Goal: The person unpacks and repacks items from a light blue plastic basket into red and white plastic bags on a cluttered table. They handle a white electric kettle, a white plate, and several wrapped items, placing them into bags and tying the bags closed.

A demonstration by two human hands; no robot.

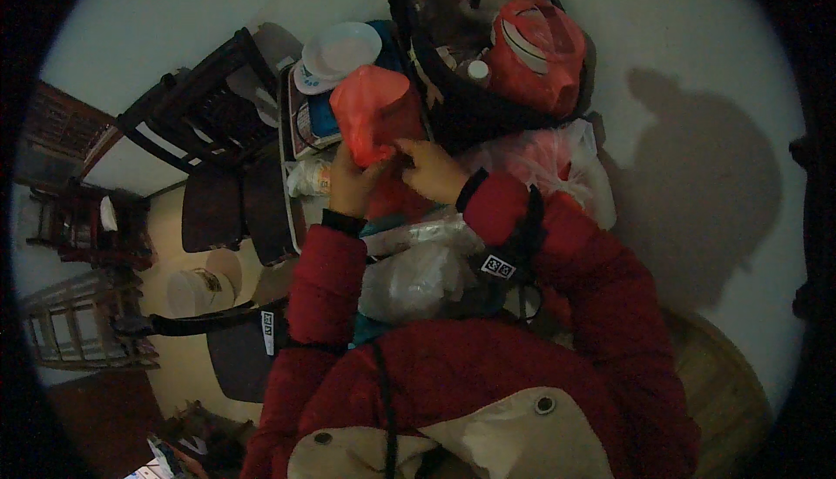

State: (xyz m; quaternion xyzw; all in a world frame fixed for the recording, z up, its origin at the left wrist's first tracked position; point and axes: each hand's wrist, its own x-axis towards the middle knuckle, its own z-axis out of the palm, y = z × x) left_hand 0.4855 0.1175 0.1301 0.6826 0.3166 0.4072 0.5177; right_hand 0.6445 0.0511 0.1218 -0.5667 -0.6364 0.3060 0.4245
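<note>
A red plastic bag (pixel 364 113) with a rounded bulk inside stands up in front of me, its contents hidden. My left hand (pixel 353 185) is closed round the lower, gathered part of the bag. From the right, my right hand (pixel 433 172) reaches to the same place, its thumb and finger pinched at the bag's twisted end. Whether that hand grips the plastic firmly is hard to see in the dim light. Just beyond the bag lie a white plate (pixel 344 48) and a blue item (pixel 323 115). A clear plastic packet (pixel 310 178) lies beside my left wrist.
An open black bag (pixel 453 100) at the back holds a red-wrapped bundle (pixel 540 65) and a white-capped bottle (pixel 477 70). Whitish plastic bags (pixel 418 279) lie near my body, another (pixel 583 165) right. Dark chairs (pixel 213 209) and a white bucket (pixel 193 292) stand left.
</note>
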